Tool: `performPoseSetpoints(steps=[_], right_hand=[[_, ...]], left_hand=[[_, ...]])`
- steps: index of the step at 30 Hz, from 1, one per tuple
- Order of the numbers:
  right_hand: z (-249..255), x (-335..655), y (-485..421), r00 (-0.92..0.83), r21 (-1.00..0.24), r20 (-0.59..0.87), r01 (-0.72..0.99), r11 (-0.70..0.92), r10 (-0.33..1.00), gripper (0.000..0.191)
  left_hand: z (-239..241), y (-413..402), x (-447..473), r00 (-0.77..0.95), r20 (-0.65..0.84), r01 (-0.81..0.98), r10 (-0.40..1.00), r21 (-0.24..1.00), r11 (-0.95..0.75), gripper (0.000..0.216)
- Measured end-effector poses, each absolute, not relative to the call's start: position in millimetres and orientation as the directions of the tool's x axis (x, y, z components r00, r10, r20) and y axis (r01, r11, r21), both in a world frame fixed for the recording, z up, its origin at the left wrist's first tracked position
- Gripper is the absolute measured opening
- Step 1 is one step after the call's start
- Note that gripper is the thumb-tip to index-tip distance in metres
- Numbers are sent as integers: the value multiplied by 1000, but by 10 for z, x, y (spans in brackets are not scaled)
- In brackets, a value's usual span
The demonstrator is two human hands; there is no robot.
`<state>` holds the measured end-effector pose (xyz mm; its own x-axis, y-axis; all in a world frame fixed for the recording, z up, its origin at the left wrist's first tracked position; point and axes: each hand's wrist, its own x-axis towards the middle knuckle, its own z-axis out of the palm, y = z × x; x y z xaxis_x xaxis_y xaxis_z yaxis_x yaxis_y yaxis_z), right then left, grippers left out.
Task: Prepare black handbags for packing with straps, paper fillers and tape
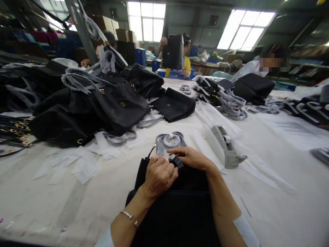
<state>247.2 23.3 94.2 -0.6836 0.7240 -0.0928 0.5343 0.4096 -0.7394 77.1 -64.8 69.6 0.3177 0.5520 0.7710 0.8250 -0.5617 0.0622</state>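
Left hand (160,175) in a fist; right hand (192,158) flatter, close beside.

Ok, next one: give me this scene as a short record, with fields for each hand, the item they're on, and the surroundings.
left hand: curled beside a dark curved piece; exact grip hidden
right hand: fingers extended, at the same piece
item: black bag, under both hands
just beyond: wrapped strap coil
right side: grey dispenser-like device
left side: white strips, piled black bags
across the table: a person holding up another bag
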Motion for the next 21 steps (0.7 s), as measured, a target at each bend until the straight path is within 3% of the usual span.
performPoseSetpoints(steps=[3, 6, 8, 14, 18, 21], right_hand=[[884, 2442, 218, -628, -732, -18, 538, 417, 778, 37], [832, 2372, 203, -448, -680, 264, 541, 494, 854, 37], [811, 2325, 202, -396, -628, 341, 579, 520, 853, 37], [874, 2255, 193, -499, -514, -4, 744, 426, 867, 32], [989, 2276, 158, -555, -565, -51, 701, 435, 830, 30], [1019, 2291, 140, -564, -515, -76, 728, 452, 822, 34]], left_hand=[[706, -680, 765, 319, 781, 810, 538, 70, -582, 30], [702, -706, 755, 310, 781, 804, 542, 89, -588, 29], [696, -710, 750, 313, 780, 799, 543, 93, -594, 28], [713, -714, 741, 305, 791, 795, 531, 95, -599, 28], [743, -751, 731, 299, 802, 793, 517, 92, -602, 28], [755, -773, 724, 300, 809, 792, 506, 85, -605, 28]])
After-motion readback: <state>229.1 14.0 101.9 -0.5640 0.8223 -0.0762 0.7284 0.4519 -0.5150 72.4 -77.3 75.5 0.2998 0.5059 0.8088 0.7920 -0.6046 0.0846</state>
